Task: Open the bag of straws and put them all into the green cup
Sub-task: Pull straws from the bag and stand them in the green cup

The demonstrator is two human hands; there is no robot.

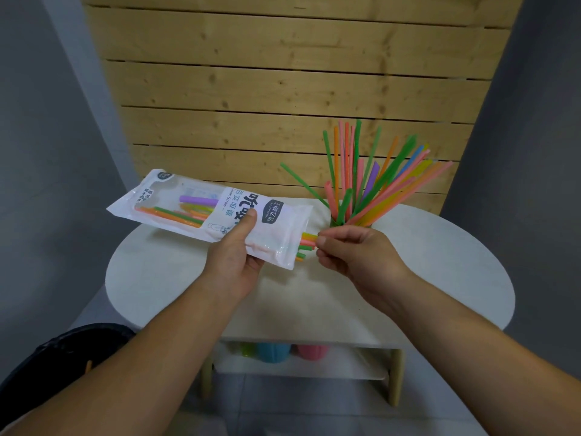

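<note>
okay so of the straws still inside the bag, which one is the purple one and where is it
The purple straw lies highest in the bag, near the closed far end, above the orange and green ones. It looks thicker than the rest and is the only purple one there.

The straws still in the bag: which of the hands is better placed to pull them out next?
Right hand: its fingertips already pinch the straw ends at the bag's open mouth, near the green cup. The left hand holds the bag.

green cup [334, 221] mostly hidden behind right hand [355, 256]; shelf cups [273, 352] blurred, bench-occluded.
</note>
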